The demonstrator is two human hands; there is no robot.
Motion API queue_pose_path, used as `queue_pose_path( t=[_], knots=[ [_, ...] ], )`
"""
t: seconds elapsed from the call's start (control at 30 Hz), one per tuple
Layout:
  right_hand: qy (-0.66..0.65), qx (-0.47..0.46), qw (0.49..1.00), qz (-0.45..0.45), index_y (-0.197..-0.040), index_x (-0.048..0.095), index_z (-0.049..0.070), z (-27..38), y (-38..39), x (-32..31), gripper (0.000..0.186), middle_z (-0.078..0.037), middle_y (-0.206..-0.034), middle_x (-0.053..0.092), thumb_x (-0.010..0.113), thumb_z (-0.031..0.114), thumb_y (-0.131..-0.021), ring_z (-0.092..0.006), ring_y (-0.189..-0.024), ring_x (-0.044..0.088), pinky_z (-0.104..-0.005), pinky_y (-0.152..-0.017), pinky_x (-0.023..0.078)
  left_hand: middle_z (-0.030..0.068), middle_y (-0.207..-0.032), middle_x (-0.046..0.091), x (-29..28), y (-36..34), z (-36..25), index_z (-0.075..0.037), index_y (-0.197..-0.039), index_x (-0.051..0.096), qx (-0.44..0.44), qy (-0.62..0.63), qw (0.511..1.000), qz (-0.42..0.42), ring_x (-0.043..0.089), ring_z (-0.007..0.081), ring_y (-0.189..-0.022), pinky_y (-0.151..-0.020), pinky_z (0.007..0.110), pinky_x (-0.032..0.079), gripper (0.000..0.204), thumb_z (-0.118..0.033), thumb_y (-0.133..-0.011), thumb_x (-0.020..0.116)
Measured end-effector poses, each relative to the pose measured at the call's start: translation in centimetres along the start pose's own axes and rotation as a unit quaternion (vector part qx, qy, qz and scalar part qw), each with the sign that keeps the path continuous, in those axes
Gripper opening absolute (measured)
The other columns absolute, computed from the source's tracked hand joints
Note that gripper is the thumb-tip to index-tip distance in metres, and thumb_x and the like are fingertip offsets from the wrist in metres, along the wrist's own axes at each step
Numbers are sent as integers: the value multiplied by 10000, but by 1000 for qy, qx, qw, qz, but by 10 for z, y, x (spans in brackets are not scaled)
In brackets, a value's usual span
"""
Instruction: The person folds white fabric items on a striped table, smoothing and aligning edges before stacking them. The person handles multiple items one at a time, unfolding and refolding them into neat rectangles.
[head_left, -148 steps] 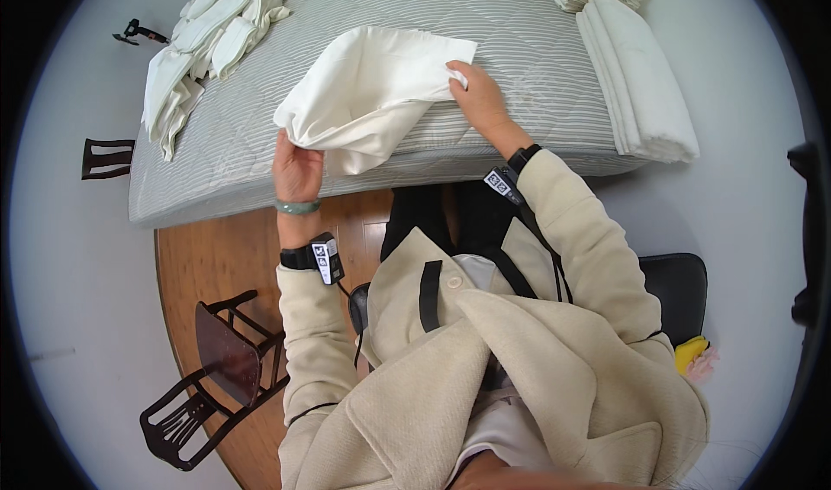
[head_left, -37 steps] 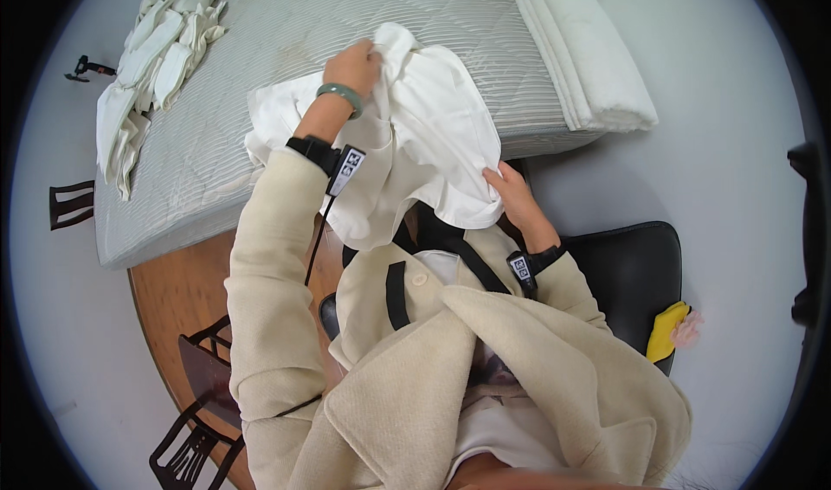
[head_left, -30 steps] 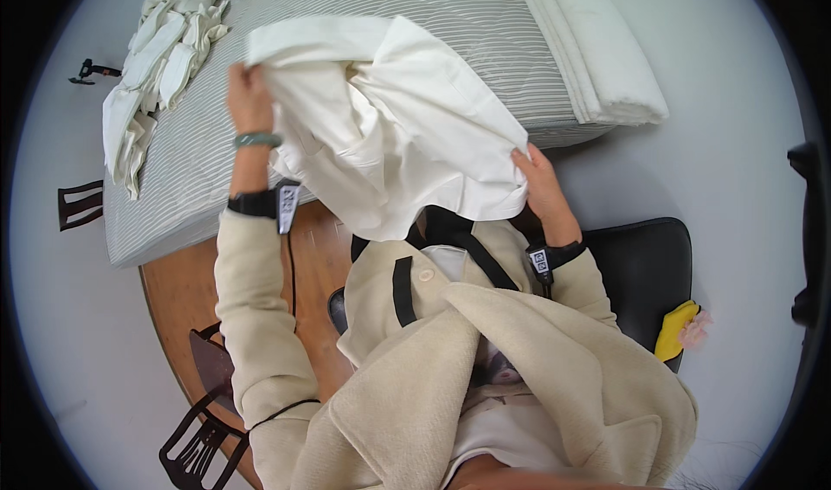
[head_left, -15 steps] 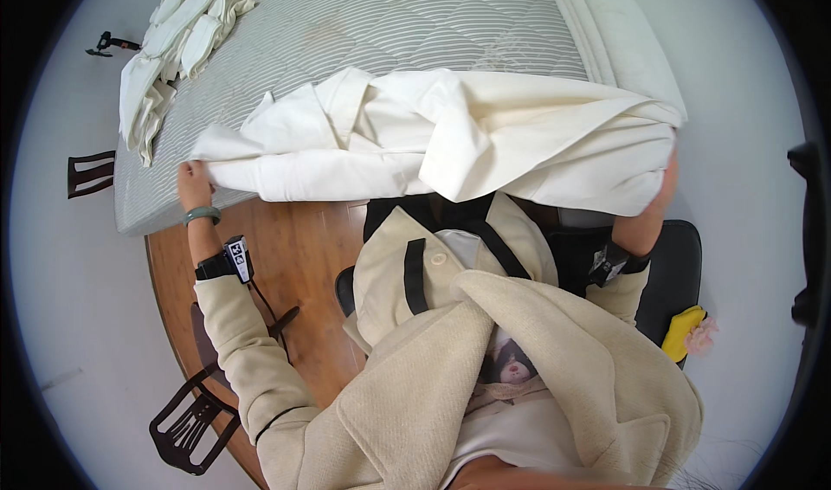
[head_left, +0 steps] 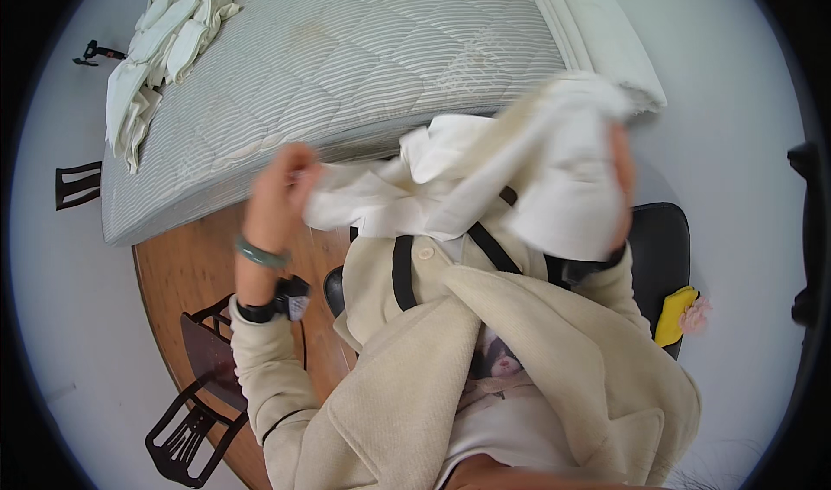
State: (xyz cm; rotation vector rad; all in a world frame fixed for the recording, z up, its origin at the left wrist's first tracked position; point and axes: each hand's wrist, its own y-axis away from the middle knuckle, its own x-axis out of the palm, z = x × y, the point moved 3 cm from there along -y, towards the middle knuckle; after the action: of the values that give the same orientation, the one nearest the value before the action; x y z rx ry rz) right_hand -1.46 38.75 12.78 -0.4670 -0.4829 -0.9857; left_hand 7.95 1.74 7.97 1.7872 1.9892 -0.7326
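Observation:
A large piece of white cloth (head_left: 563, 170), creased and blurred by motion, hangs in the air between my hands, in front of my chest. My left hand (head_left: 290, 178) is closed round its left end, with a green bangle on the wrist. At the other end, my right hand (head_left: 621, 178) holds up the bunched, wider part of the cloth. That hand is smeared by motion, and the cloth covers most of its fingers.
Beyond the cloth lies a striped, quilted mattress (head_left: 363, 66). White cloths (head_left: 164, 40) are heaped on its far left, and a folded white stack (head_left: 597, 40) lies far right. Dark chairs (head_left: 195, 421) stand at left. A yellow item (head_left: 675, 315) rests on the black seat (head_left: 662, 248).
Both hands have drawn inward and toward my body, lifting the cloth off the mattress edge. The cloth, stretched wide before, is now gathered and bunched between them.

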Motion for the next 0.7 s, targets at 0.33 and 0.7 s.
queue_pose_path(
  t=[0.33, 0.7],
  knots=[
    [189, 109, 950, 223, -1073, 614, 17, -67, -41, 48, 129, -27, -1071, 620, 586, 83, -966, -90, -1009, 563, -267, -912, 461, 84, -1218, 608, 100, 7, -40, -52, -1292, 549, 105, 71, 988, 87, 589, 197, -1086, -911, 340, 495, 437, -138, -889, 693],
    [332, 296, 837, 319, -1182, 635, 34, -155, -44, 45, 364, -42, -1056, 660, 427, 301, -1047, -143, -1011, 582, -270, -907, 457, 64, -1019, 682, 42, 1, -58, 12, -1205, 616, 79, 285, 924, 241, 598, 149, -877, -790, 307, 502, 350, -130, -895, 696]
  ],
)
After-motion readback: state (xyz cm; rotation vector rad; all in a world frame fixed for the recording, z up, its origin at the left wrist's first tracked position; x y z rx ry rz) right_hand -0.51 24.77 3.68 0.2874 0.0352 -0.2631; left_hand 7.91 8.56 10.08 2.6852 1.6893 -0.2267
